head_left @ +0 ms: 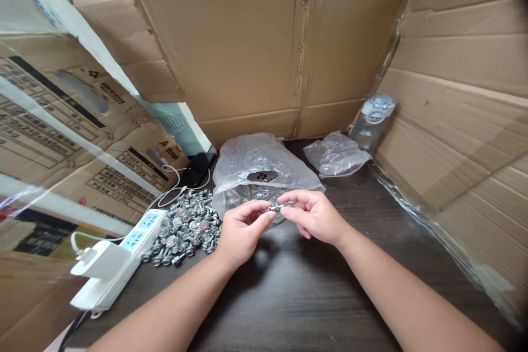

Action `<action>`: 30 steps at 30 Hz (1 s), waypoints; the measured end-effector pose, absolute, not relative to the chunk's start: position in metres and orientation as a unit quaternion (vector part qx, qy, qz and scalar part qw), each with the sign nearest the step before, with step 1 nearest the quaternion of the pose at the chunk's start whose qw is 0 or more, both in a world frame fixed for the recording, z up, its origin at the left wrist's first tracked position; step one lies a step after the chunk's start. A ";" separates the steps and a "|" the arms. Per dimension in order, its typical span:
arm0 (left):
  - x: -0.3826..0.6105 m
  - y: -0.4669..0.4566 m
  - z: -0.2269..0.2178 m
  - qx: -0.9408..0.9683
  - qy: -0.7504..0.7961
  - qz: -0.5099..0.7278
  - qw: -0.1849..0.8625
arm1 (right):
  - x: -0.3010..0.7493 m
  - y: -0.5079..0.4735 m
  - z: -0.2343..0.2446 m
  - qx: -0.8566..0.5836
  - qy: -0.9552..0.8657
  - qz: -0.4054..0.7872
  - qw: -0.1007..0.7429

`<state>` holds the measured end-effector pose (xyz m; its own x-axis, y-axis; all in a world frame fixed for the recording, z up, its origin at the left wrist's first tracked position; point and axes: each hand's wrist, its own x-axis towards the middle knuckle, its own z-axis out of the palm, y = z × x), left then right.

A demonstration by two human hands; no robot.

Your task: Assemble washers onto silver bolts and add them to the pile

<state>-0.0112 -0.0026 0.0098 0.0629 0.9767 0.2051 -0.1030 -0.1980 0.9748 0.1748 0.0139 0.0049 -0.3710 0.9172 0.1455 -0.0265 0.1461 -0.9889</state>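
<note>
Between my two hands, over the dark table, is a small metal bolt [275,208]. The thumb and fingers of my left hand [243,229] pinch its left end. My right hand [314,213] pinches at the right end, where the fingers cover part of it; whether a washer or other small part is there too I cannot tell. Just behind the hands lies a translucent plastic bag [264,154], its mouth towards me, with small metal parts showing inside. A heap of bolts [190,225] spreads to the left of my left hand.
A white power strip [134,245] with a plugged-in charger [97,257] stands left of the heap. Behind it lies a black phone [198,169] on a cable. A crumpled bag [336,155] and a clear bottle [373,121] are at the back right. Cardboard walls [231,44] surround the table.
</note>
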 end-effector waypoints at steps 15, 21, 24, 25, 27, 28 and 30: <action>-0.011 -0.003 0.010 0.561 0.400 0.552 0.470 | 0.173 0.012 0.006 -0.381 -0.630 0.546 0.401; -0.011 -0.004 0.010 0.557 0.399 0.552 0.476 | 0.174 0.011 0.007 -0.380 -0.630 0.551 0.394; -0.010 -0.004 0.012 0.558 0.398 0.551 0.475 | 0.173 0.011 0.005 -0.372 -0.643 0.540 0.396; -0.010 -0.004 0.013 0.560 0.397 0.550 0.476 | 0.173 0.011 0.004 -0.370 -0.646 0.536 0.398; -0.010 -0.004 0.014 0.565 0.395 0.547 0.476 | 0.172 0.011 0.004 -0.369 -0.652 0.527 0.402; -0.010 -0.004 0.014 0.568 0.394 0.545 0.475 | 0.172 0.011 0.004 -0.369 -0.654 0.523 0.403; -0.010 -0.004 0.015 0.574 0.393 0.542 0.472 | 0.171 0.011 0.004 -0.367 -0.658 0.517 0.407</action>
